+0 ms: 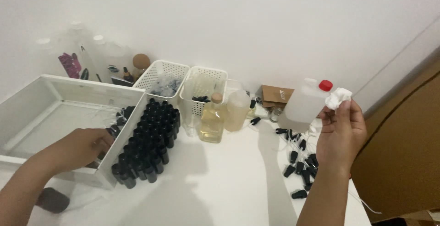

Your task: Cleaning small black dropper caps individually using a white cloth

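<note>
One crumpled white tissue pinched, right hand.

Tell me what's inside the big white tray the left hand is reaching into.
The white tray holds a few small black bottles with thin tubes by its right wall. The left hand covers whatever lies beneath it.

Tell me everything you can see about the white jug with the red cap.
The white jug is a translucent, squarish plastic container with a small red screw cap at its upper right corner, cap on. It is raised above the white table, tilted slightly, in front of the white wall. The right hand is at its right side, fingers by the cap, pressing a crumpled white tissue against it. Its lower part looks a little darker; whether it holds liquid cannot be told.
</note>
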